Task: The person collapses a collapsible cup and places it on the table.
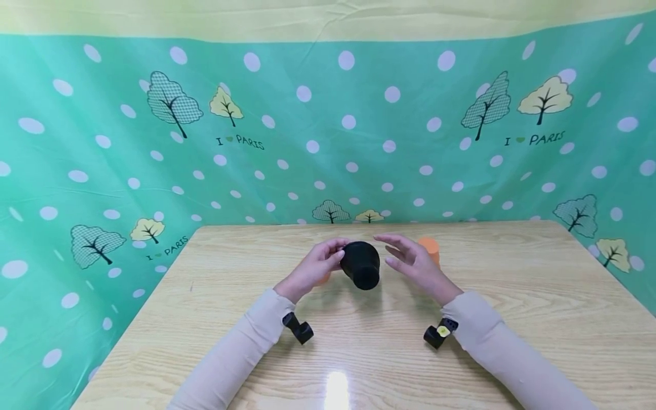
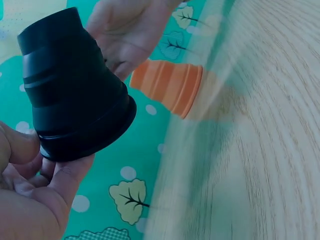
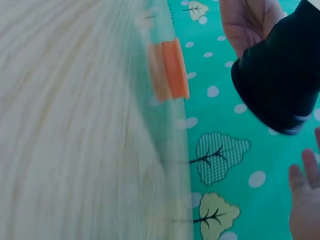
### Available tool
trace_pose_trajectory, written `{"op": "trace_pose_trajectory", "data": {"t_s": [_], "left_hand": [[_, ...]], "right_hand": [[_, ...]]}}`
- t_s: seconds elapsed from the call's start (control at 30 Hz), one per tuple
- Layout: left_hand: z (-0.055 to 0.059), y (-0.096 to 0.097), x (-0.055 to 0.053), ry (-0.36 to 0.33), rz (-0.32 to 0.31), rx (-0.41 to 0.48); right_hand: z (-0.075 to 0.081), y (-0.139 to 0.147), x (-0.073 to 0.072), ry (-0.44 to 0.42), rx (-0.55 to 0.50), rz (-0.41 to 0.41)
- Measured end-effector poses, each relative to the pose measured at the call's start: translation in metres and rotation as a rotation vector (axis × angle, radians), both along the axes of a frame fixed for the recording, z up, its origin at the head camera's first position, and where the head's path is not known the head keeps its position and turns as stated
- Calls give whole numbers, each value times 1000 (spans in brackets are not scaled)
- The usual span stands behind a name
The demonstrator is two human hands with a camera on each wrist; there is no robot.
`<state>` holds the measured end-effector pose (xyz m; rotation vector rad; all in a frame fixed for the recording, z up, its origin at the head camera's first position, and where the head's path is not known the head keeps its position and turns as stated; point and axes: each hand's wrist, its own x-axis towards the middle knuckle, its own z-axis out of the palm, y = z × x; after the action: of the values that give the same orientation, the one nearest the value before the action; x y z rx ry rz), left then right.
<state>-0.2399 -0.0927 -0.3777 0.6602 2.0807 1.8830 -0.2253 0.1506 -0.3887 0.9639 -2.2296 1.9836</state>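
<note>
A black tapered cup [image 1: 361, 264] with stepped rings round its wall is held above the table. Its narrow end points toward the head camera. My left hand [image 1: 319, 263] grips the wide rim between thumb and fingers; in the left wrist view the thumb [image 2: 24, 146] lies on the black wall. On the other side, my right hand [image 1: 412, 265] hovers with loosely bent fingers, apart from the cup. Behind it, an orange stepped cup [image 2: 167, 86] stands on its wide end. Another orange piece [image 1: 323, 279] is mostly hidden by my left hand; its rim shows in the right wrist view.
Everything is over a light wooden table [image 1: 512, 319]. A green dotted cloth [image 1: 277, 188] with printed trees hangs behind the table and along its sides. A small black wrist camera [image 1: 298, 328] sits at the left cuff, and another camera [image 1: 439, 333] at the right.
</note>
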Motion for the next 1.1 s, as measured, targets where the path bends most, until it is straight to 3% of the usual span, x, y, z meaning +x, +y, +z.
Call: {"op": "trace_pose_trajectory", "data": {"t_s": [0.13, 0.47, 0.87, 1.1], "left_hand": [[1, 2, 3, 50, -22, -41], [2, 2, 3, 95, -52, -83], [2, 1, 5, 168, -51, -125], [1, 2, 6, 152, -18, -157]], "right_hand": [[2, -6, 1, -41, 40, -69], [9, -15, 6, -127, 67, -157], [5, -19, 5, -163, 87, -175], [6, -20, 7, -153, 99, -169]]}}
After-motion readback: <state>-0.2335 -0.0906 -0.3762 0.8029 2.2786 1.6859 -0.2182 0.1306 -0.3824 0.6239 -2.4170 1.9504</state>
